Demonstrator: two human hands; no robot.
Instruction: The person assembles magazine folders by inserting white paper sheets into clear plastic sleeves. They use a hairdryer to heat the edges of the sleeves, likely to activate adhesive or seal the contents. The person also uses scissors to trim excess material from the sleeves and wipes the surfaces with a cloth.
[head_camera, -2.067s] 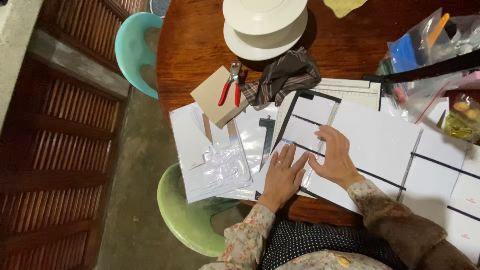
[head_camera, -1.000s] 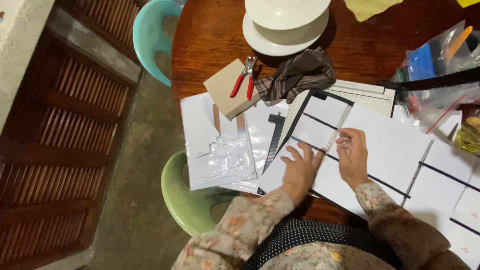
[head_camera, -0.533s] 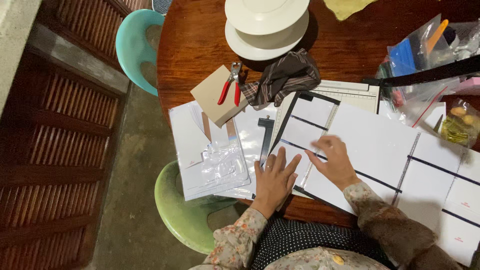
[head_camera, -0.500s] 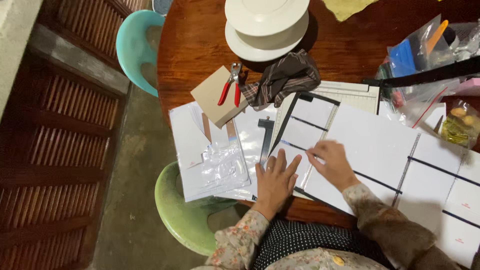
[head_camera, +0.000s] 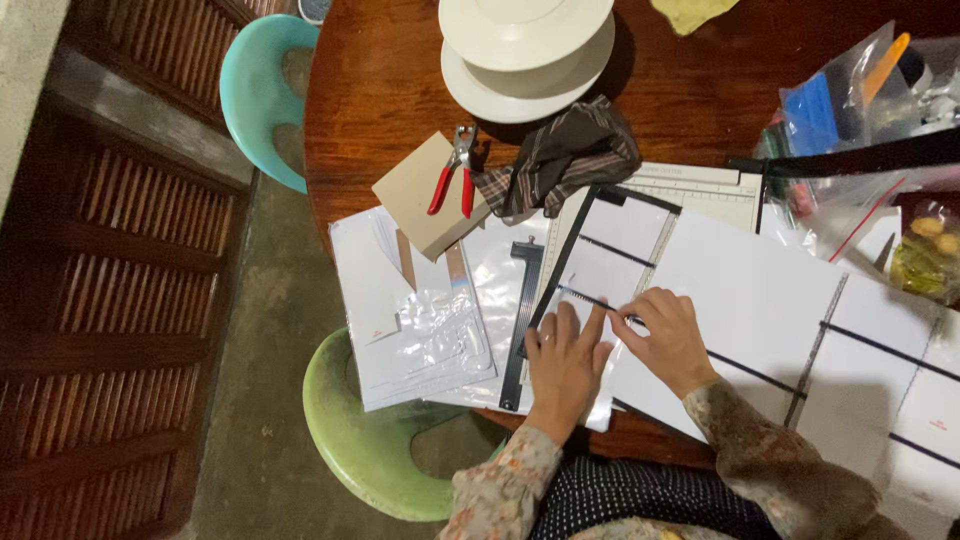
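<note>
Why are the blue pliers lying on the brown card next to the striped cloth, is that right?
Not quite: the pliers have red handles, not blue. The head view shows them lying on the brown card next to the striped cloth, just as you said.

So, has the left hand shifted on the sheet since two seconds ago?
Barely: the left hand lies flat on the white sheet, about as far below the red pliers as before.
</note>
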